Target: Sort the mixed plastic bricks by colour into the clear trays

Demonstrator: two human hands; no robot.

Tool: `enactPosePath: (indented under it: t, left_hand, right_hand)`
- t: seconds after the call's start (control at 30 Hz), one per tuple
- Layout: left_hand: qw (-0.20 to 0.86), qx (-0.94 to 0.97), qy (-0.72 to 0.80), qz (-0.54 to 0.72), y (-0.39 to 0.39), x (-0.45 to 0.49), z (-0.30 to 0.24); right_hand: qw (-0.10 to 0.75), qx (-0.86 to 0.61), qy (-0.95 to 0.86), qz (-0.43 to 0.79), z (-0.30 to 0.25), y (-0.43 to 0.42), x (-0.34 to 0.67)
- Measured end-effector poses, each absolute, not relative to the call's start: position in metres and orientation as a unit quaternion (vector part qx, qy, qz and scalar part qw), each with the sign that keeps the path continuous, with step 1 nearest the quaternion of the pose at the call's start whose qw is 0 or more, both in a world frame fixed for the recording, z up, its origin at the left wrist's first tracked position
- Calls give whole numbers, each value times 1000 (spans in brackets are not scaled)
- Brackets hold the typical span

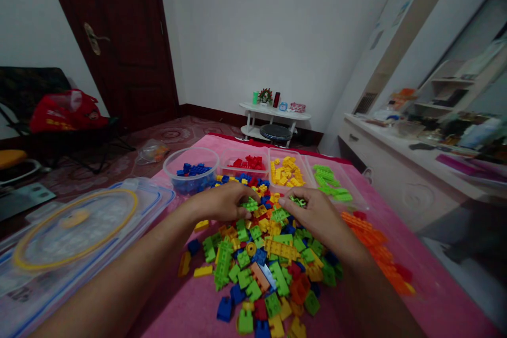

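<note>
Green block (250, 204) sits pinched in the curled fingers of my left hand (224, 202), at the far edge of the pile (269, 264). Just beside it, my right hand (317, 215) nips a small green piece (298, 201) between thumb and fingertips. Under both palms, mixed blocks cover the pink table (190, 311). Beyond my fingertips stand a bowl (169, 168) of blue blocks, then a red tub (233, 154), a yellow tub (301, 162) and a green tub (356, 202). Orange blocks (372, 243) lie outside my right wrist, and a clear lid (75, 227) lies well outside my left.

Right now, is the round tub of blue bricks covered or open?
Open: the round tub has no lid, blue bricks show inside; a lid lies apart, left.
</note>
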State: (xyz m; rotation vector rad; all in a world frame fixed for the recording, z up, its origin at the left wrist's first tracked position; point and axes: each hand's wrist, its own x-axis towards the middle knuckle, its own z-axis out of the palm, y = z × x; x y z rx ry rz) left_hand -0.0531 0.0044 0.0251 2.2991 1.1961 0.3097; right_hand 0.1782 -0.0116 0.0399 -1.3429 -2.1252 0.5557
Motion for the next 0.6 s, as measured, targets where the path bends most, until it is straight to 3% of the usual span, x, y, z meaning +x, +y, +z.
enactPosePath:
  t: [0.13,0.23,0.43,0.6]
  left_hand:
    - [467,774,387,183,0,-44,29]
    - [554,725,358,201,-7,-36,34]
    - [542,714,384,220,-8,-25,30]
    - [480,743,400,240,1,-28,25]
  right_hand:
    - [310,-467,-779,281,33,-15,171]
    - [286,-443,-770,359,31,-18,168]
    - [302,-416,-776,365,31,-20,167]
    - [318,-515,-730,317,36,-6,188]
